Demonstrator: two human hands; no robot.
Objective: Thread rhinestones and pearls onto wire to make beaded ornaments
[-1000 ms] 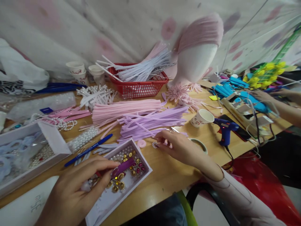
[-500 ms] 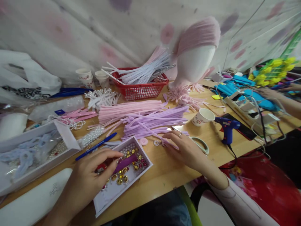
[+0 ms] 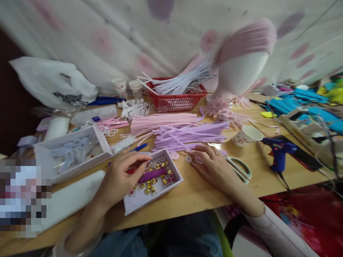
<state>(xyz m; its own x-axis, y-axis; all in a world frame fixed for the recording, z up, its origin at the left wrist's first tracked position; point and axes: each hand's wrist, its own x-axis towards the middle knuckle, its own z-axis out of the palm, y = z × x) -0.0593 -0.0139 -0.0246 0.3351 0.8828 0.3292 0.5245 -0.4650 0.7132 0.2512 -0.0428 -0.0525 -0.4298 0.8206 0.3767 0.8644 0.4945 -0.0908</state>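
Observation:
A shallow white box [image 3: 135,206] of pearls, gold and dark red gems lies before me. My left hand [image 3: 124,175] is over its left side, thumb and forefinger pinched together; whatever is between them is too small to make out. Below those fingertips, a purple strip [image 3: 153,175] lies across the gems. My right hand [image 3: 214,166] rests on the table with bent fingers around a small lilac coil [image 3: 198,160]. Beside its fingertips lie a pearl-rimmed ring ornament [image 3: 188,159] and a pink coil [image 3: 175,156]. Behind are bundled lilac strips [image 3: 190,135].
Scissors [image 3: 242,167], a paper cup [image 3: 247,136] and a blue glue gun [image 3: 280,151] stand or lie to the right. A red basket [image 3: 177,103] and a white mannequin head [image 3: 239,71] are at the back. Another white box [image 3: 77,166] sits left.
The view has swung left, so everything appears shifted to the right. My left hand stays over the gem box. My right hand's fingers have shifted a little, and the lilac coil shows between them.

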